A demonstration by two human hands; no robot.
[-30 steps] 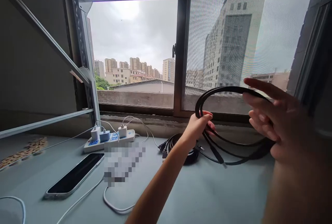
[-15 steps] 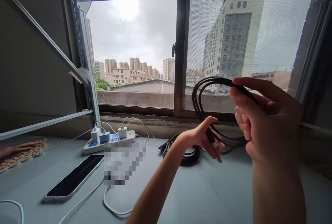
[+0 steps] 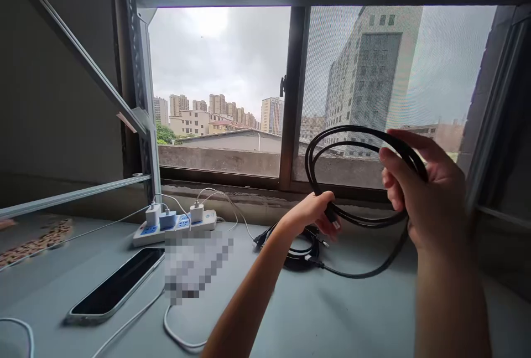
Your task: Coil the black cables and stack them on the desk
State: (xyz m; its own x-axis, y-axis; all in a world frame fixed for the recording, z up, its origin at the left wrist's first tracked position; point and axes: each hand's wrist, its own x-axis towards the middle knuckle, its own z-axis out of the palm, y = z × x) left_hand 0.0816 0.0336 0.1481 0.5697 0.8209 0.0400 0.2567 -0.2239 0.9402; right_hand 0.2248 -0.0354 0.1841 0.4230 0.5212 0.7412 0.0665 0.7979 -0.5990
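Note:
A black cable [image 3: 347, 129] hangs in loose loops between my two hands, above the table. My left hand [image 3: 313, 211] is closed around the loops' left side, with one plug end sticking out under the fingers. On the right, my right hand [image 3: 427, 186] grips the loops' upper right part between thumb and fingers. The cable's other end trails down to the tabletop, where its metal plug [image 3: 314, 261] lies. Behind my left wrist rests a second coiled black cable [image 3: 296, 263], partly hidden by my forearm.
A white power strip [image 3: 207, 223] with chargers and white cords stands at the back left. In front of it lies a phone [image 3: 118, 286], beside a blurred-out patch. A metal frame [image 3: 74, 197] borders the left. The window [image 3: 286, 125] is behind the table.
My left hand has closed on the cable from a more open pose. The loops have spread wider, and the loose end now shows lying on the table.

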